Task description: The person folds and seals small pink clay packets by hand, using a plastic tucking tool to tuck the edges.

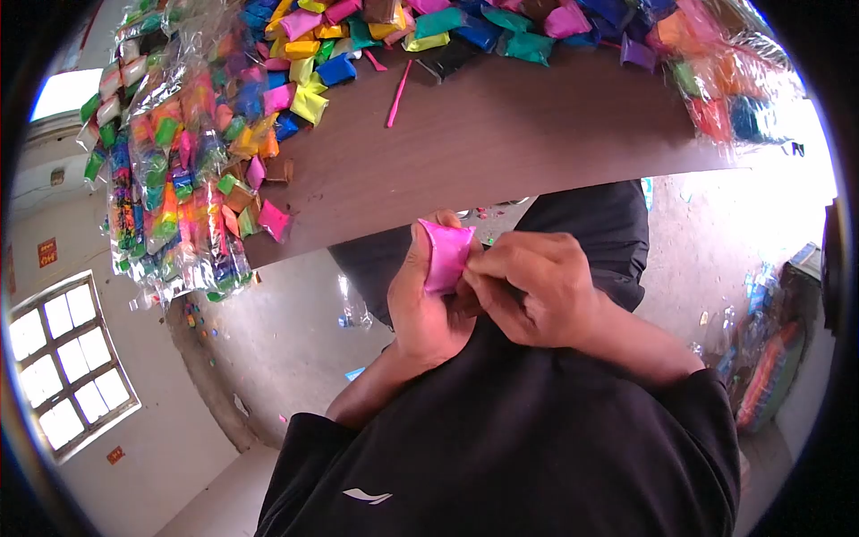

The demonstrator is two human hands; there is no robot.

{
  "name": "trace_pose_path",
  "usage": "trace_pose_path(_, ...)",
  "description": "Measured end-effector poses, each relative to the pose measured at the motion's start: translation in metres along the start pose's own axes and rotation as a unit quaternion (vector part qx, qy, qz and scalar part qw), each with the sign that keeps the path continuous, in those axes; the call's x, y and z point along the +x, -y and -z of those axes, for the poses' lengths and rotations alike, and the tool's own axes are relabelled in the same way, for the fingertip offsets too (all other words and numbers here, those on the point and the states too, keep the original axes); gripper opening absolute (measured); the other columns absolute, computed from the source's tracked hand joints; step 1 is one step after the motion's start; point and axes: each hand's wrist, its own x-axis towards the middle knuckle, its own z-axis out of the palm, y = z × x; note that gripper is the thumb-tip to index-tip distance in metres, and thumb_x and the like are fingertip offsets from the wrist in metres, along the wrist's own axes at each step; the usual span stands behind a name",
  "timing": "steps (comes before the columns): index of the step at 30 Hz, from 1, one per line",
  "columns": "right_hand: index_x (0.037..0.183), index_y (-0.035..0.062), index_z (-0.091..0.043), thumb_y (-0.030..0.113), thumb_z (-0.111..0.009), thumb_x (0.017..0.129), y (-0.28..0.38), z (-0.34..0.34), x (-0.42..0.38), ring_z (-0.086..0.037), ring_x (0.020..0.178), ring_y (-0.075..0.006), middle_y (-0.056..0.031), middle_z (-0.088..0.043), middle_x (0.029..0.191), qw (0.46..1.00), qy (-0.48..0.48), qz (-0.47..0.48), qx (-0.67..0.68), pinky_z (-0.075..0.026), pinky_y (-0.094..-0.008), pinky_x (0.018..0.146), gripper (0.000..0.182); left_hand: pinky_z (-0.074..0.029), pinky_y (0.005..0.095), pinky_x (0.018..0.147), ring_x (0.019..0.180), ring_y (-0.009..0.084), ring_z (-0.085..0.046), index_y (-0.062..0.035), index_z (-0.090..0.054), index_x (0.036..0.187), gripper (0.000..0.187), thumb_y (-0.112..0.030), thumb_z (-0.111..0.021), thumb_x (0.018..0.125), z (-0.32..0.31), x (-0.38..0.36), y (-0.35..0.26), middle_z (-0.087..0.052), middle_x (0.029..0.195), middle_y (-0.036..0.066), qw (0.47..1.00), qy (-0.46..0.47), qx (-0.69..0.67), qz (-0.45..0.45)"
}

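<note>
A small, puffy pink packet [447, 255] is upright between my hands, above my lap and just short of the table edge. My left hand [426, 309] grips it from the left side, thumb along its face. On the other side, the thumb and forefinger of my right hand [535, 285] pinch the packet's right edge. What lies inside the packet cannot be seen. Beyond my hands, a thin pink stick [399, 95] lies on the brown table [501, 125].
Many coloured packets [309, 103] are heaped along the table's far side. Clear bags of packets [170, 170] hang over its left edge, and another clear bag [729, 76] sits at the right end. Plastic wrappers [353, 304] litter the floor.
</note>
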Motion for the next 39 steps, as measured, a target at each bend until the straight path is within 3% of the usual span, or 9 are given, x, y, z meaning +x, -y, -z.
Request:
trace_pose_path(3,0.090,0.0005,-0.068,-0.006,-0.071,0.085,-0.013,0.014,0.012,-0.069,0.064,-0.0251,-0.0121,-0.067,0.076,0.992,0.020,-0.043,-0.120,-0.051,-0.0317,0.055,0.009,-0.028,0.0261,0.049,0.050,0.0109,-0.036,-0.0160,-0.053,0.122,0.045,-0.055,-0.034,0.110,0.015,-0.001,-0.001,-0.047,0.066,0.001,0.974,0.223,-0.021,0.045)
trace_pose_path(6,0.091,-0.0001,-0.067,-0.005,-0.072,0.087,-0.001,0.016,0.010,-0.069,0.064,-0.0247,-0.0123,-0.065,0.075,0.999,0.034,-0.025,0.004,-0.051,-0.0313,0.055,0.008,-0.029,0.0274,0.050,0.050,0.0116,-0.037,-0.0155,-0.054,0.120,0.047,-0.056,-0.033,0.110,0.005,-0.001,-0.008,-0.047,0.068,0.001,0.991,0.082,-0.050,0.094)
trace_pose_path(12,0.097,0.0000,-0.066,-0.001,-0.072,0.089,-0.017,0.013,0.005,-0.070,0.072,-0.0342,-0.0181,-0.068,0.084,0.991,0.016,-0.131,-0.027,-0.054,-0.0367,0.063,0.011,-0.032,0.0288,0.051,0.054,0.0112,-0.039,-0.0131,-0.054,0.120,0.038,-0.048,-0.045,0.108,0.010,0.006,-0.003,-0.054,0.083,0.002,0.987,0.121,-0.036,0.102)
trace_pose_path(22,0.103,0.0011,-0.065,0.000,-0.072,0.088,-0.008,0.007,-0.007,-0.071,0.067,-0.0296,-0.0153,-0.067,0.080,0.990,0.009,-0.142,-0.005,-0.054,-0.0348,0.060,0.017,-0.039,0.0298,0.053,0.058,0.0132,-0.047,-0.0058,-0.059,0.122,0.038,-0.036,-0.040,0.109,0.011,0.016,0.007,-0.061,0.088,0.008,0.978,0.086,0.155,-0.110)
trace_pose_path(24,0.103,0.0020,-0.065,0.000,-0.073,0.087,-0.010,0.003,-0.011,-0.070,0.067,-0.0295,-0.0144,-0.067,0.080,0.996,0.022,-0.081,-0.020,-0.054,-0.0357,0.060,0.018,-0.050,0.0325,0.094,0.104,0.0181,-0.064,-0.0008,-0.063,0.124,0.038,-0.031,-0.047,0.108,0.019,0.020,0.013,-0.066,0.114,0.010,0.964,0.056,0.181,-0.189)
trace_pose_path(27,0.097,-0.0020,-0.067,-0.009,-0.070,0.084,-0.011,0.004,-0.008,-0.072,0.063,-0.0219,-0.0132,-0.069,0.075,0.997,0.041,-0.039,-0.056,-0.053,-0.0319,0.056,0.016,-0.051,0.0325,0.091,0.100,0.0176,-0.064,-0.0013,-0.062,0.123,0.037,-0.032,-0.047,0.108,0.028,0.035,0.035,-0.066,0.111,0.009,0.895,-0.030,0.271,-0.353)
trace_pose_path(34,0.100,0.0029,-0.066,-0.001,-0.071,0.082,-0.012,0.007,-0.008,-0.070,0.064,-0.0303,-0.0141,-0.066,0.077,0.997,0.031,-0.052,-0.054,-0.054,-0.0365,0.057,0.019,-0.050,0.0323,0.091,0.101,0.0175,-0.063,-0.0016,-0.062,0.123,0.037,-0.032,-0.047,0.108,0.023,0.025,0.023,-0.065,0.109,0.008,0.909,0.004,0.278,-0.311)
trace_pose_path(36,0.100,0.0029,-0.067,-0.001,-0.071,0.082,-0.012,0.007,-0.005,-0.070,0.063,-0.0296,-0.0132,-0.066,0.076,0.996,0.014,-0.075,-0.049,-0.054,-0.0363,0.057,0.019,-0.049,0.0318,0.092,0.102,0.0173,-0.062,-0.0016,-0.062,0.123,0.037,-0.031,-0.047,0.108,0.013,0.014,0.012,-0.065,0.110,0.008,0.981,0.023,0.127,-0.147)
trace_pose_path(39,0.094,-0.0021,-0.067,-0.007,-0.073,0.084,-0.010,0.005,-0.008,-0.067,0.054,-0.0198,-0.0109,-0.068,0.069,1.000,0.022,-0.018,-0.013,-0.049,-0.0280,0.051,0.013,-0.049,0.0315,0.091,0.101,0.0173,-0.061,-0.0016,-0.062,0.122,0.036,-0.030,-0.046,0.107,0.021,0.018,0.017,-0.064,0.109,0.008,0.924,0.054,0.259,-0.276)
